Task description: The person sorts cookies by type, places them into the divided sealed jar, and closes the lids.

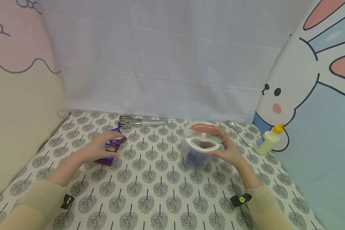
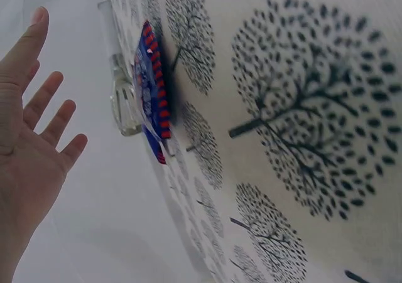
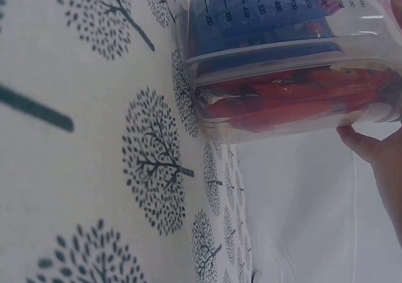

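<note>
Now, container (image 1: 196,157) in right hand (image 1: 229,150), packets (image 1: 112,148) below left hand (image 1: 97,147)

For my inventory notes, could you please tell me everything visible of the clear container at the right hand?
The clear, plastic-looking measuring container has dark graduations, a white rim with a pointed-oval opening, and a lid flipped open, pinkish inside. Blue and red wrapping shows within. The right hand grips it near the top. It looks roughly upright over the tree-print tablecloth; contact there is unclear.
</note>
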`<state>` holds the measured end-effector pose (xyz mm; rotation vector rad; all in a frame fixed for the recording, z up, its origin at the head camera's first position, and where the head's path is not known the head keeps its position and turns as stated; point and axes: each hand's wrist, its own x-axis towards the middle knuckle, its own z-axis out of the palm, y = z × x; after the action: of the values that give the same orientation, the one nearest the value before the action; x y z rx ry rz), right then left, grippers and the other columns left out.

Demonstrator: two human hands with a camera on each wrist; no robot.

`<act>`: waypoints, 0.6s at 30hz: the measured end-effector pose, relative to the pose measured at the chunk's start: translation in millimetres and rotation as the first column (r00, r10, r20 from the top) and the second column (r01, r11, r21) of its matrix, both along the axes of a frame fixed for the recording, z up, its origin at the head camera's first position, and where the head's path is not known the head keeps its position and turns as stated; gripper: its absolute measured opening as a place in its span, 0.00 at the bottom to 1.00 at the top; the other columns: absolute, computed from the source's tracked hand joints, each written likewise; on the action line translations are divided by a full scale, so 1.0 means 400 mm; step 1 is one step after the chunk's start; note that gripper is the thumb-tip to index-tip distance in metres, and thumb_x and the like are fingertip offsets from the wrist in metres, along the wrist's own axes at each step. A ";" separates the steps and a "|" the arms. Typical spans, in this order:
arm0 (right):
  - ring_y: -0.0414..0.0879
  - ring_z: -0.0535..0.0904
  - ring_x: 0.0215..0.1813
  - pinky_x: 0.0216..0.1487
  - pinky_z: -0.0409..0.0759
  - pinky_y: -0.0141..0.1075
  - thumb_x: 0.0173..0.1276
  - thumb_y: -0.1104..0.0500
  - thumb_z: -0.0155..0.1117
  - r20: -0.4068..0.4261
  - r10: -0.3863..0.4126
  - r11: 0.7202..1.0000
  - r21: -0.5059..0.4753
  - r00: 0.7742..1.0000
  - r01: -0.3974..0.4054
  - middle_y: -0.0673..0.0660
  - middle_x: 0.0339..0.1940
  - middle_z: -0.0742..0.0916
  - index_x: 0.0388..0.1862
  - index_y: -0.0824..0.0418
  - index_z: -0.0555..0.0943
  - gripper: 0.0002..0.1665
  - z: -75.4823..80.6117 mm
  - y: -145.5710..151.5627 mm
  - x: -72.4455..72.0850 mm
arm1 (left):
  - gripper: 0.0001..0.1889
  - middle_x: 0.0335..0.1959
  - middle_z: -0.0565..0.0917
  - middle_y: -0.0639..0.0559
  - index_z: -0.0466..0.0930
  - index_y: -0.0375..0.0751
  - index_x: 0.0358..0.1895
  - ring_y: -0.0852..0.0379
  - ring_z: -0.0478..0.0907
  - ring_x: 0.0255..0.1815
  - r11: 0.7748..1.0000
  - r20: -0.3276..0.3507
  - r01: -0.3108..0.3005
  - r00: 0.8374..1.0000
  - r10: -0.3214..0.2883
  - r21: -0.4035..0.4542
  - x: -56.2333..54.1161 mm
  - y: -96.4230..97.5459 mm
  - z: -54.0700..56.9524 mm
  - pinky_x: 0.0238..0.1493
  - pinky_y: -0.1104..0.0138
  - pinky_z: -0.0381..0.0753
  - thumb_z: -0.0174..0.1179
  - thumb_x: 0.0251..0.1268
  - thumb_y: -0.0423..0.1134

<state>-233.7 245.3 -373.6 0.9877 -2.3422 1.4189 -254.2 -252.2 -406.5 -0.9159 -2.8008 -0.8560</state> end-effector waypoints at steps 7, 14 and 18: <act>0.28 0.64 0.64 0.63 0.63 0.22 0.40 0.77 0.71 0.020 -0.023 1.000 0.010 1.000 0.023 0.30 0.64 0.66 0.71 0.67 0.55 0.58 0.000 0.000 0.005 | 0.41 0.62 0.71 0.36 0.68 0.40 0.65 0.33 0.65 0.63 0.996 0.133 -0.072 0.988 0.078 -0.052 -0.018 -0.079 -0.050 0.63 0.37 0.60 0.73 0.45 0.48; 0.28 0.63 0.64 0.62 0.63 0.22 0.40 0.78 0.70 0.020 -0.033 0.999 0.017 0.999 0.033 0.30 0.65 0.65 0.71 0.68 0.54 0.58 0.003 -0.002 0.006 | 0.39 0.58 0.73 0.33 0.70 0.37 0.62 0.33 0.68 0.58 0.990 0.181 -0.104 0.976 0.120 -0.092 -0.031 -0.116 -0.084 0.59 0.37 0.65 0.71 0.46 0.51; 0.27 0.63 0.64 0.62 0.63 0.21 0.40 0.78 0.70 0.020 -0.032 0.999 0.018 0.999 0.031 0.29 0.65 0.65 0.71 0.68 0.54 0.58 0.006 -0.003 0.007 | 0.37 0.54 0.76 0.36 0.74 0.36 0.58 0.36 0.71 0.55 0.989 0.196 -0.118 0.972 0.134 -0.091 -0.036 -0.119 -0.088 0.57 0.38 0.67 0.72 0.44 0.51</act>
<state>-230.9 244.0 -371.3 0.9413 -2.3774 1.4054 -268.7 -299.9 -441.6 -0.6857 -3.0458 -0.8720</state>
